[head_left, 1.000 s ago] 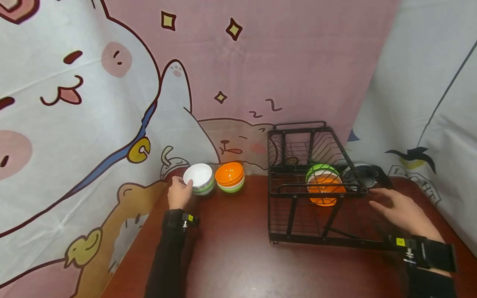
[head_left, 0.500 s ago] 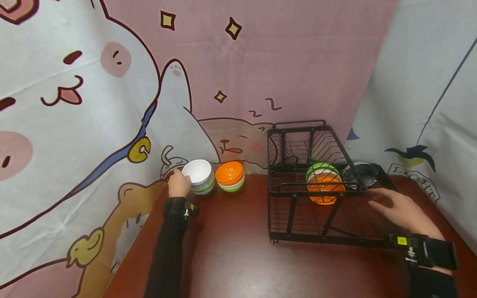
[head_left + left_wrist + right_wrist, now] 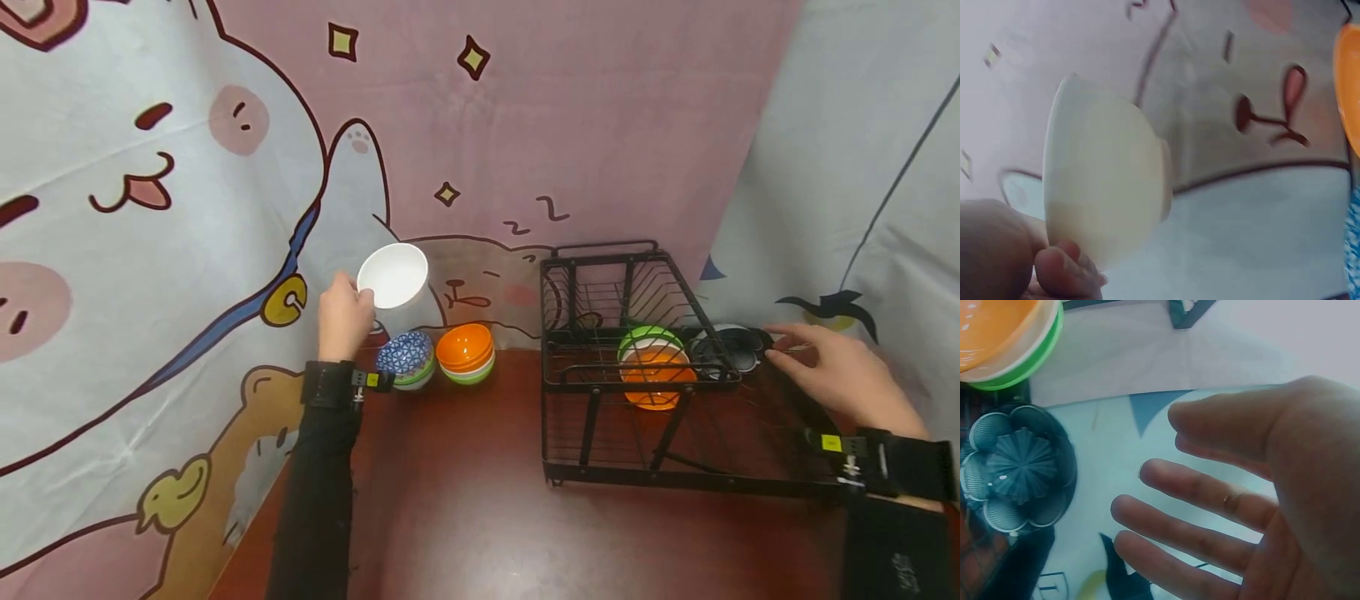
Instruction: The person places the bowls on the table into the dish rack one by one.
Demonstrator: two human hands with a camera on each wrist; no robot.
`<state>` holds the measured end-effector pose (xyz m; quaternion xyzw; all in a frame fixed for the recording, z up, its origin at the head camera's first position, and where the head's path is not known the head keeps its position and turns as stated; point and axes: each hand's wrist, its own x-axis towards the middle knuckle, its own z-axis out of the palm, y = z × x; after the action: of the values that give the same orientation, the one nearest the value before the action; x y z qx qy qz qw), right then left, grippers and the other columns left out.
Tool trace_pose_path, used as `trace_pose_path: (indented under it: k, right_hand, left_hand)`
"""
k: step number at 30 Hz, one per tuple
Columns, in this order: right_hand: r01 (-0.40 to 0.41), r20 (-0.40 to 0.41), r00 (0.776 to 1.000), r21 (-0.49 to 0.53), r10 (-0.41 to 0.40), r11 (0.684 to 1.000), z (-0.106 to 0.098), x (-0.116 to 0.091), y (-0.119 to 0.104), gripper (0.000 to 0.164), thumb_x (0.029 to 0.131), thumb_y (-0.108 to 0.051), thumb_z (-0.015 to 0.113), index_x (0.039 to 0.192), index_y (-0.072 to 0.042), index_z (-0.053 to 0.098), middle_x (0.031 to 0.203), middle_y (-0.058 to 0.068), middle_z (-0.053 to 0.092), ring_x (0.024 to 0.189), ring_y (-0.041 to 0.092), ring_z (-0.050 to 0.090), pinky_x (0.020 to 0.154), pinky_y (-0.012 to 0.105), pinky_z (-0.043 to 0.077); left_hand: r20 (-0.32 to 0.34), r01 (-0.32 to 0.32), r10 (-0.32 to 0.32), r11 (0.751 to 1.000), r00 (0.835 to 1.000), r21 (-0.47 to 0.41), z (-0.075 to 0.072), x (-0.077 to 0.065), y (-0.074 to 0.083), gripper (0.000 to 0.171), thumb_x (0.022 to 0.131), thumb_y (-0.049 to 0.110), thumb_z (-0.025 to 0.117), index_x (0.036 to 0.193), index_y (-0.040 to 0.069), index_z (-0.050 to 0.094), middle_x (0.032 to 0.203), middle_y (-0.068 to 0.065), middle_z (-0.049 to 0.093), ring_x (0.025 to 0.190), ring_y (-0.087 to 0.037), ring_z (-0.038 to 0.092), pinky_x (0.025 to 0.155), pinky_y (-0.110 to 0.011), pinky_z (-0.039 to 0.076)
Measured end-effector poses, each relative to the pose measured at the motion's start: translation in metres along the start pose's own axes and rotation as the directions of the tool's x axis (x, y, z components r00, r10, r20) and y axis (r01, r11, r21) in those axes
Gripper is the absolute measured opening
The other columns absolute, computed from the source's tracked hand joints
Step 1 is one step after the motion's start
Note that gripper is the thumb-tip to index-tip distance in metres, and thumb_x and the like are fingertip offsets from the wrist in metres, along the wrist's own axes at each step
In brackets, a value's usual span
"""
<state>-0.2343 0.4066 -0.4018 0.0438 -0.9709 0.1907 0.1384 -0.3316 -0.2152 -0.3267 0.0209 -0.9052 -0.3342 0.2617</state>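
My left hand [image 3: 345, 318] pinches the rim of a plain white bowl [image 3: 393, 277], raised above the other bowls at the left; the left wrist view shows the bowl [image 3: 1107, 175] on its side, thumb and fingers at its lower rim. Below it on the table sits a blue-patterned bowl [image 3: 406, 353] stacked on a green-and-white one. Beside that stands an orange bowl [image 3: 464, 348] on a green-and-white one. My right hand [image 3: 847, 367] holds nothing, fingers extended, at the right of the black rack, near a clear scalloped glass bowl [image 3: 1021, 469].
A two-tier black wire dish rack [image 3: 637, 479] stands on the red-brown table [image 3: 465, 517] at the right. Inside it are orange [image 3: 656, 379], white and green bowls. A patterned cloth [image 3: 630, 125] hangs close behind the table and along both sides.
My left hand has lifted the white bowl up off the left stack, uncovering the blue-patterned bowl. My right hand has moved right and slightly up, away from the rack's corner.
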Motion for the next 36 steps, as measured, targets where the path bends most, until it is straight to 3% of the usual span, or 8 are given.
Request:
trace_pose_path:
  k: [5,14,17,21,24,28,34,36]
  right_hand:
    - [-0.025,0.029,0.999,-0.004,0.025,1.0,0.0,-0.001,0.003,0.05,0.102,-0.027,0.066,0.137,0.007,0.056,0.113,0.037,0.068,0.093,0.052,0.068,0.073,0.065,0.051]
    - [-0.018,0.037,0.999,0.009,0.018,1.0,0.01,-0.001,0.018,0.049,0.102,-0.027,0.066,0.134,0.007,0.057,0.109,0.035,0.069,0.093,0.051,0.068,0.073,0.063,0.051]
    - [-0.025,0.032,0.999,0.142,0.02,0.99,0.003,0.006,0.016,0.051,0.104,-0.03,0.063,0.141,0.005,0.055,0.118,0.037,0.066,0.087,0.032,0.074,0.071,0.045,0.059]
    - [-0.053,0.02,0.999,0.389,0.049,0.92,-0.015,0.017,0.004,0.059,0.107,-0.034,0.058,0.153,0.001,0.044,0.112,-0.01,0.072,0.084,-0.008,0.066,0.066,0.013,0.054]
    - [-0.041,0.008,0.999,0.471,0.042,0.881,-0.033,0.028,-0.015,0.061,0.108,-0.035,0.054,0.158,-0.003,0.038,0.108,-0.033,0.055,0.087,-0.016,0.061,0.07,0.008,0.052]
    - [0.008,0.04,0.999,0.499,-0.032,0.867,-0.057,0.052,-0.045,0.063,0.11,-0.035,0.049,0.162,-0.006,0.029,0.116,-0.023,0.055,0.093,-0.015,0.062,0.074,0.009,0.053]
    - [0.016,0.153,0.982,0.517,-0.111,0.856,-0.078,0.078,-0.09,0.068,0.112,-0.039,0.041,0.167,-0.012,0.013,0.15,0.022,0.048,0.105,-0.011,0.06,0.083,0.01,0.051]
    - [0.006,0.189,0.975,0.499,-0.116,0.866,-0.082,0.083,-0.106,0.07,0.111,-0.043,0.039,0.168,-0.014,0.009,0.156,0.03,0.041,0.119,0.005,0.062,0.098,0.024,0.052]
  left_hand:
    - [0.056,-0.015,0.016,1.0,0.998,-0.011,0.001,-0.009,0.014,0.025,0.103,0.015,0.046,0.113,-0.006,0.055,0.094,-0.025,0.069,0.073,-0.034,0.067,0.055,-0.031,0.051]
    - [0.089,-0.016,0.014,1.0,0.996,0.015,0.006,-0.011,0.016,0.025,0.104,0.017,0.045,0.112,-0.005,0.054,0.091,-0.022,0.069,0.072,-0.032,0.068,0.05,-0.029,0.051]
    - [0.087,-0.028,0.03,0.999,0.996,-0.021,0.007,-0.009,0.024,0.024,0.103,0.016,0.045,0.112,-0.004,0.054,0.086,-0.02,0.068,0.065,-0.028,0.066,0.046,-0.027,0.048]
    - [0.101,-0.067,0.075,0.995,0.992,-0.078,0.011,-0.009,0.043,0.023,0.102,0.014,0.046,0.113,-0.004,0.054,0.082,-0.019,0.067,0.057,-0.025,0.063,0.045,-0.027,0.048]
    - [0.101,-0.118,0.128,0.988,0.987,-0.101,0.015,-0.008,0.06,0.022,0.101,0.012,0.047,0.113,-0.004,0.055,0.079,-0.018,0.068,0.054,-0.023,0.062,0.046,-0.028,0.047]
    - [0.097,-0.185,0.199,0.974,0.975,-0.134,0.022,-0.007,0.083,0.022,0.1,0.012,0.048,0.114,-0.004,0.055,0.075,-0.017,0.068,0.052,-0.023,0.062,0.047,-0.028,0.048]
    - [0.13,-0.262,0.279,0.956,0.951,-0.134,0.033,-0.011,0.128,0.022,0.1,0.011,0.05,0.115,-0.005,0.054,0.081,-0.017,0.065,0.062,-0.024,0.059,0.052,-0.029,0.046]
    - [0.141,-0.291,0.308,0.948,0.941,-0.129,0.036,-0.014,0.143,0.021,0.101,0.012,0.051,0.114,-0.004,0.054,0.085,-0.017,0.064,0.066,-0.026,0.056,0.055,-0.031,0.045]
